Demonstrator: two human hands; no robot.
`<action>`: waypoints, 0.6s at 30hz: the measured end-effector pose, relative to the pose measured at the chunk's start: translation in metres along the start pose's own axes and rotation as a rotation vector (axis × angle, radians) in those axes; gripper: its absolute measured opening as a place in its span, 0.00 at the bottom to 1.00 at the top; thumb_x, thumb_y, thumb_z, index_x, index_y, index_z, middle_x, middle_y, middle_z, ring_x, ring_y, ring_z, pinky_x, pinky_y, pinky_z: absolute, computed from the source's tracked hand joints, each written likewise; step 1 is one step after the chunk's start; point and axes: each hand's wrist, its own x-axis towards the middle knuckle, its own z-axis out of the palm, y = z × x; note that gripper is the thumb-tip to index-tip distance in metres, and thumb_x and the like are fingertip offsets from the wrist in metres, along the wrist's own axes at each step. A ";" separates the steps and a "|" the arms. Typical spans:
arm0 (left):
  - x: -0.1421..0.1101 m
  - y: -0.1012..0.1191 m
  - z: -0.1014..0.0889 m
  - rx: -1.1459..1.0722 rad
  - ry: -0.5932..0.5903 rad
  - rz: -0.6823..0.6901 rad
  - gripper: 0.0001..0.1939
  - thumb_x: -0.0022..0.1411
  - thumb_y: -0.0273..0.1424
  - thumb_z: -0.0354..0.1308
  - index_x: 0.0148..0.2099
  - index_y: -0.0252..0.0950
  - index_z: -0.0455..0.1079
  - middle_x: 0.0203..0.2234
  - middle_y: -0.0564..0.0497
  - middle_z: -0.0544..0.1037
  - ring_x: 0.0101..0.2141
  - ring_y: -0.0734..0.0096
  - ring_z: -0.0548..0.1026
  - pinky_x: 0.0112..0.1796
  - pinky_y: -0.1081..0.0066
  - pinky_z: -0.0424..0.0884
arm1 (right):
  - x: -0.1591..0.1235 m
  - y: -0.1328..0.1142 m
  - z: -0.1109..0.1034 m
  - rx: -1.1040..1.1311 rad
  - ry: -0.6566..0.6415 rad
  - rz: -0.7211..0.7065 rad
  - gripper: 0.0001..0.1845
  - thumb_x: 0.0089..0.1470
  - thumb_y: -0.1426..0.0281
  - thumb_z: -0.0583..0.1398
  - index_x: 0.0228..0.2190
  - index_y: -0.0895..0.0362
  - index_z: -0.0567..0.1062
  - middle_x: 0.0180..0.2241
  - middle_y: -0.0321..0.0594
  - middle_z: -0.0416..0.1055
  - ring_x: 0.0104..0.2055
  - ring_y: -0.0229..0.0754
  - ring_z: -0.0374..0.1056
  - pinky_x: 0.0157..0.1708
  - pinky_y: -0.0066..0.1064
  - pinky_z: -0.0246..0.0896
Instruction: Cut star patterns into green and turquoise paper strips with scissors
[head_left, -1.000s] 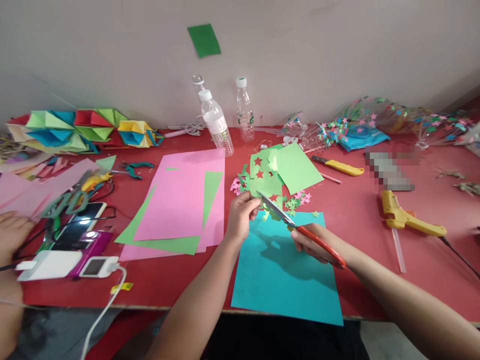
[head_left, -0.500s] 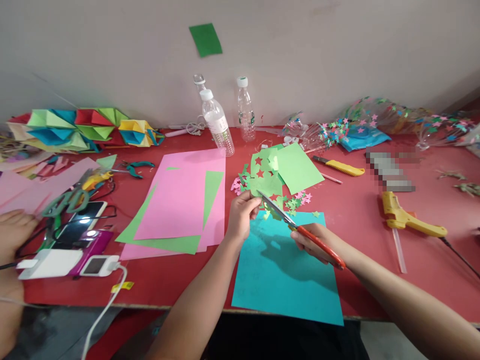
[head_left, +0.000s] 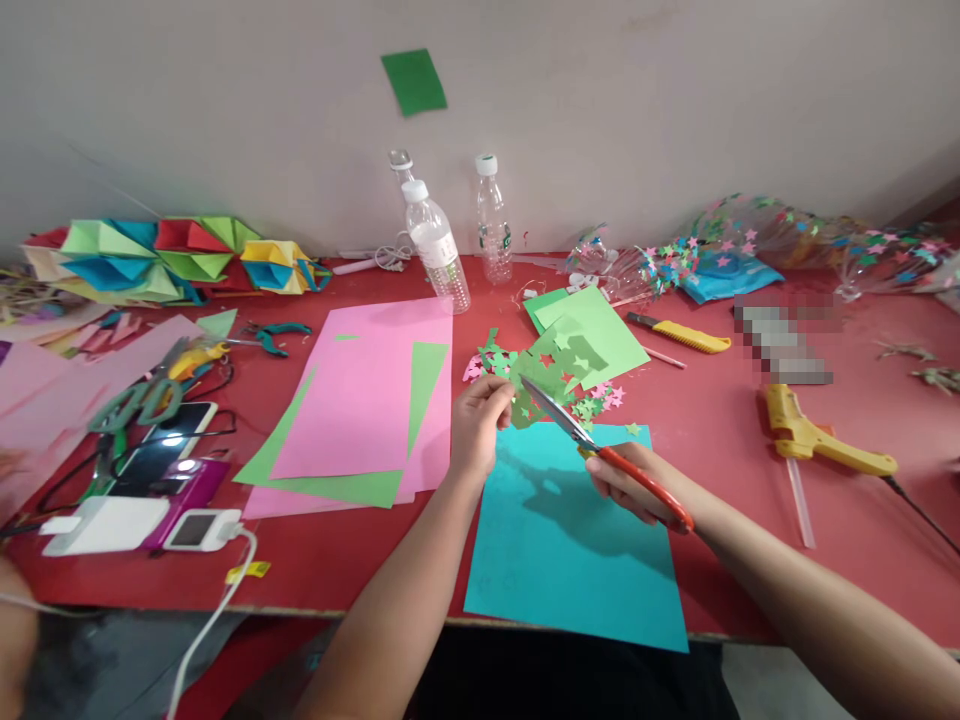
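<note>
Between the thumb and fingers of my left hand (head_left: pixel 481 425) is pinched a light green paper (head_left: pixel 541 362) with star-shaped holes cut through it. My right hand (head_left: pixel 641 482) is closed around the red handles of a pair of scissors (head_left: pixel 574 428). The blades point up and left, their tips at the green paper beside my left fingers. Small green and pink paper stars (head_left: pixel 600 402) lie just behind a blue sheet (head_left: pixel 574 560), which is under both hands and takes their shadow. A light green sheet (head_left: pixel 619 340) lies partly behind the cut paper.
Pink and green sheets (head_left: pixel 337 410) lie to the left. Plastic bottles (head_left: pixel 439 250) stand at the wall. On the right are a yellow utility knife (head_left: pixel 690 335) and a yellow glue gun (head_left: pixel 817 435). Phone, chargers (head_left: pixel 112 525) and green-handled scissors (head_left: pixel 135 405) crowd the left side.
The cut green paper has turned in my left hand and now tilts up to the right, over the light green sheet. At far left, another person's hand has drawn out of view.
</note>
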 end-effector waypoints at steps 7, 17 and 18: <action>-0.004 0.006 0.005 0.221 0.158 0.269 0.05 0.59 0.34 0.62 0.32 0.38 0.72 0.26 0.53 0.70 0.28 0.75 0.69 0.31 0.73 0.66 | 0.003 0.004 0.005 -0.014 0.047 -0.037 0.31 0.47 0.41 0.61 0.20 0.56 0.65 0.12 0.27 0.56 0.10 0.29 0.52 0.11 0.24 0.47; -0.004 -0.003 0.008 -0.120 -0.081 -0.115 0.16 0.59 0.44 0.61 0.30 0.36 0.71 0.18 0.56 0.67 0.18 0.81 0.60 0.19 0.76 0.53 | 0.005 0.004 0.014 -0.047 0.099 -0.090 0.32 0.48 0.39 0.59 0.20 0.55 0.63 0.13 0.28 0.57 0.11 0.31 0.54 0.11 0.24 0.47; -0.004 -0.002 0.008 -0.162 -0.081 -0.124 0.15 0.58 0.43 0.62 0.30 0.36 0.70 0.18 0.57 0.67 0.17 0.82 0.60 0.19 0.76 0.53 | 0.005 0.004 0.014 -0.052 0.096 -0.089 0.32 0.48 0.38 0.59 0.20 0.55 0.63 0.13 0.29 0.57 0.11 0.31 0.54 0.11 0.24 0.47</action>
